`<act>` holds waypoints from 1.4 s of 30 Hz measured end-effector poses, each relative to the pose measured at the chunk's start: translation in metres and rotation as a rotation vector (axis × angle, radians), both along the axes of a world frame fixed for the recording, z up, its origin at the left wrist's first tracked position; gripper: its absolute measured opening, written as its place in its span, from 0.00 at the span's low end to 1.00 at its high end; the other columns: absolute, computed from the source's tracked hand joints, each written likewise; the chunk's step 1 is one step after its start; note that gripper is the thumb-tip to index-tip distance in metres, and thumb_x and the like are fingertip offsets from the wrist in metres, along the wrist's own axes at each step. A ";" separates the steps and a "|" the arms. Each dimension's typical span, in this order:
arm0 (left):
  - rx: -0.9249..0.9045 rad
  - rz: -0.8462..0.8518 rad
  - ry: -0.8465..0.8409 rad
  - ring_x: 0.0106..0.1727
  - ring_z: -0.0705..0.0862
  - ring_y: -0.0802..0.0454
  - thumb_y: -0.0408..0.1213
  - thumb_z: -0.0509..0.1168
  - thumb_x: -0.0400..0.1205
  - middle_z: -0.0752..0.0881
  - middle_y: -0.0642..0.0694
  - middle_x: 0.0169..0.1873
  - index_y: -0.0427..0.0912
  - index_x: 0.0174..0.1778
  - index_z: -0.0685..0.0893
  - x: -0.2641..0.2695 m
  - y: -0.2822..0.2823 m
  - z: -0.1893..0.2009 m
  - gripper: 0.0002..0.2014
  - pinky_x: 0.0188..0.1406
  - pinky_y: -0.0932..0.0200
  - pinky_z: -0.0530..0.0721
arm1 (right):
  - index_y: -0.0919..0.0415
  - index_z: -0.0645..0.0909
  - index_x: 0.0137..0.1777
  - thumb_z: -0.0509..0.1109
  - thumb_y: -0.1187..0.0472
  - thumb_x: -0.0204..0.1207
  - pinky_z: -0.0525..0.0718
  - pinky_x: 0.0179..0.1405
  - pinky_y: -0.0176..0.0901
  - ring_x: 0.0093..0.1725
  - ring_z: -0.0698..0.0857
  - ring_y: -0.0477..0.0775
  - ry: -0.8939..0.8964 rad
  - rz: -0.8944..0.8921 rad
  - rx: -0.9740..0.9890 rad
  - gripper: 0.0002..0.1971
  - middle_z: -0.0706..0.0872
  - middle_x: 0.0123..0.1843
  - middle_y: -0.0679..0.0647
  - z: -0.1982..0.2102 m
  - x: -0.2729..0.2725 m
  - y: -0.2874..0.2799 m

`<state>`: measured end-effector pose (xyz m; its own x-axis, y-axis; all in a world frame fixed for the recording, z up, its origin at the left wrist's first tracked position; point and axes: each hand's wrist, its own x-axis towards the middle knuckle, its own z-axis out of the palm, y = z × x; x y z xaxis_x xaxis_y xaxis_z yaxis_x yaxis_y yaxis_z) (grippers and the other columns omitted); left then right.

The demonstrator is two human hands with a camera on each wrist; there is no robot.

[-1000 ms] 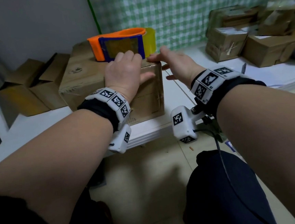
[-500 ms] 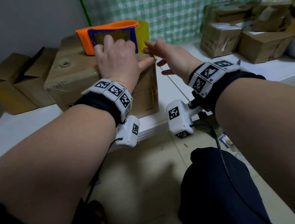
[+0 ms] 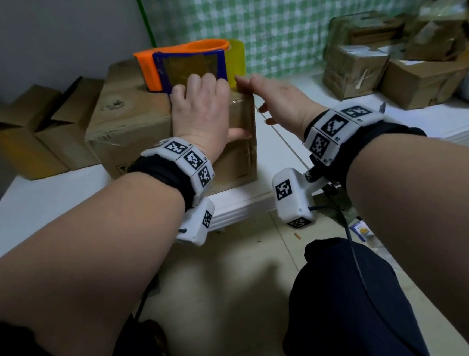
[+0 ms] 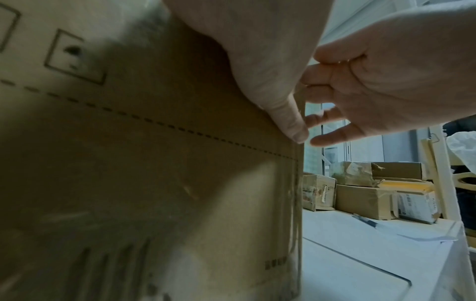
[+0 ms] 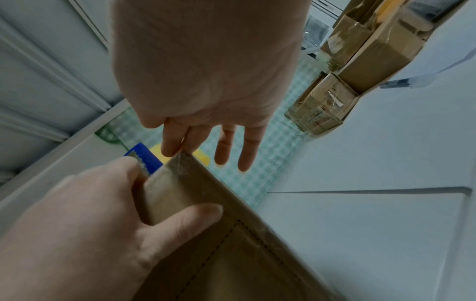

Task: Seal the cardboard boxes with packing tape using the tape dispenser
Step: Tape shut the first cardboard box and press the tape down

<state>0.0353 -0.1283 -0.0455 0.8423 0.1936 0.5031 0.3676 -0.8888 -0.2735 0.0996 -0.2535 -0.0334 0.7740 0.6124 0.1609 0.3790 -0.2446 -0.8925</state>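
- Cardboard box [image 3: 127, 136] sits on a white surface [image 3: 45, 203], near its front edge, with clear tape shining on its right corner.
- An orange and blue tape dispenser [image 3: 186, 65] with a yellowish roll rests on top of the box, toward the back.
- The left hand [image 3: 202, 115] lies over the box's top right edge, fingers bent onto the top just in front of the dispenser and thumb pressed flat against the near side.
- The right hand [image 3: 277, 100] is spread, fingers straight; its fingertips touch the box's upper right corner.
- Two open, unsealed boxes [image 3: 33, 133] stand to the left.
- A pile of taped boxes [image 3: 387, 59] lies to the right, well apart.
- Green checked cloth [image 3: 284, 17] hangs behind.
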 end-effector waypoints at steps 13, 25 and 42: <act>-0.258 -0.270 0.123 0.59 0.82 0.38 0.42 0.54 0.87 0.84 0.38 0.60 0.36 0.63 0.80 -0.046 0.060 0.015 0.17 0.55 0.43 0.79 | 0.54 0.69 0.78 0.48 0.51 0.88 0.63 0.79 0.51 0.77 0.70 0.62 -0.665 -0.037 -0.704 0.22 0.71 0.79 0.55 0.019 -0.017 0.015; -0.376 -0.143 0.266 0.75 0.72 0.46 0.52 0.60 0.83 0.72 0.46 0.76 0.46 0.77 0.71 -0.097 0.124 0.038 0.27 0.74 0.50 0.69 | 0.58 0.78 0.63 0.64 0.52 0.79 0.79 0.50 0.55 0.61 0.79 0.64 -0.761 -0.387 -0.477 0.16 0.79 0.60 0.59 0.057 -0.039 0.055; -0.779 -0.015 0.291 0.71 0.75 0.51 0.39 0.78 0.70 0.75 0.51 0.74 0.56 0.79 0.66 -0.101 0.148 0.051 0.42 0.63 0.61 0.73 | 0.61 0.71 0.70 0.71 0.51 0.75 0.74 0.61 0.59 0.70 0.68 0.69 -0.585 -0.310 -0.685 0.26 0.72 0.69 0.63 0.054 -0.003 0.083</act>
<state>-0.0660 0.0196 0.0050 0.9231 0.3845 -0.0089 0.3643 -0.8670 0.3399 0.0962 -0.1709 0.0210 0.8282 0.4984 0.2564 0.5507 -0.8087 -0.2067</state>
